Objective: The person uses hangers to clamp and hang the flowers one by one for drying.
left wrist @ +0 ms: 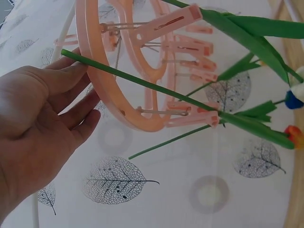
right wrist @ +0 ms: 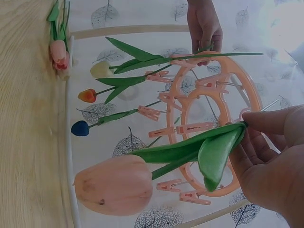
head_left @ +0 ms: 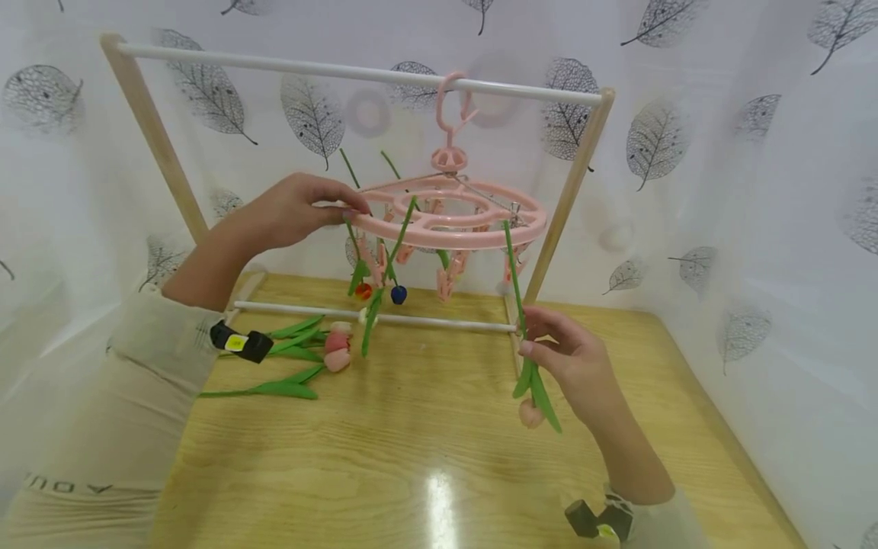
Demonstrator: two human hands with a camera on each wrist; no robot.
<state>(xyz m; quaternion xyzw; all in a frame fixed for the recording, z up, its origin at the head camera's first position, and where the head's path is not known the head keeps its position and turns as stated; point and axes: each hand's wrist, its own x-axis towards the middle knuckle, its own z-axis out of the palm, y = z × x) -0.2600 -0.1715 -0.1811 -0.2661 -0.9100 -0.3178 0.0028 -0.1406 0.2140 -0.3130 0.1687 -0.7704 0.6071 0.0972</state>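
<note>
A round pink clip hanger (head_left: 446,238) hangs by its hook from a white rod. My left hand (head_left: 302,210) holds the left side of its rim, thumb and fingers on either side in the left wrist view. My right hand (head_left: 569,362) pinches the green stem of an artificial peach tulip (right wrist: 114,185), bloom down, in front of the hanger's right side. Several pink clips (left wrist: 168,23) dangle from the ring. On its left side hang a cream tulip (right wrist: 100,70), an orange tulip (right wrist: 87,95) and a blue tulip (right wrist: 80,128), blooms down.
The rack's white top rod (head_left: 274,69) spans two wooden posts (head_left: 154,137), with a lower rod (head_left: 439,323) near the table. Several pink tulips (head_left: 337,351) lie on the wooden table (head_left: 384,457) at left. A leaf-patterned curtain (head_left: 754,191) surrounds the table.
</note>
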